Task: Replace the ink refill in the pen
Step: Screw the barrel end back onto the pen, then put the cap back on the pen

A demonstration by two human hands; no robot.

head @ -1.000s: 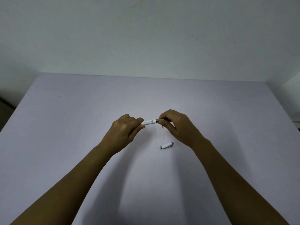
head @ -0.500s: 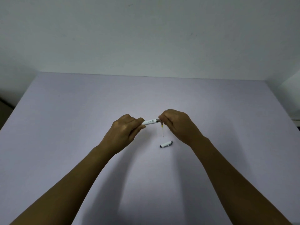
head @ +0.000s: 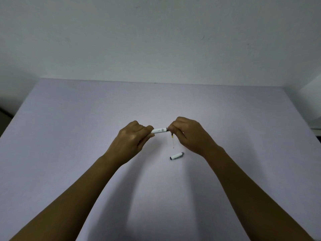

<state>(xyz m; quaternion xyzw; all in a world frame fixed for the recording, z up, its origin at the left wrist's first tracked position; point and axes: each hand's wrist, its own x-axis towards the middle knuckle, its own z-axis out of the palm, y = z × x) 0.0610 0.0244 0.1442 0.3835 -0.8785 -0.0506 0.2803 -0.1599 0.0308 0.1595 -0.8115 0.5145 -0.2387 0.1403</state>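
Gripping the white plastic pen barrel (head: 159,130) at its left end, the left hand (head: 132,138) has its fingers curled tight around it, holding it level above the pale lilac worktop (head: 69,136). The right hand (head: 189,134) is pinched on the dark grey collar at the barrel's right end, and from under those fingertips a thin clear ink refill (head: 172,140) with a yellowish band near its top hangs almost straight down, clear of the surface. Which fingers trap the refill is hard to tell; the hand hides its top.

This looks like the unscrewing or opening stage, mid-task, with the refill not yet inside. To do it well, keep the left grip firm and unmoving, let only the right fingertips turn, and mind that dangling refill: it's slender and light, and could slip free or flex if the pinch relaxes. Holding everything low over the worktop would mean a dropped part doesn't roll far.

Just below the hands lies a short white pen cap with grey tip (head: 177,156), on its side and apart from everything. It's round, so a nudge from the right wrist could set it rolling. Otherwise nothing crowds the work; a pale wall (head: 156,40) stands behind.
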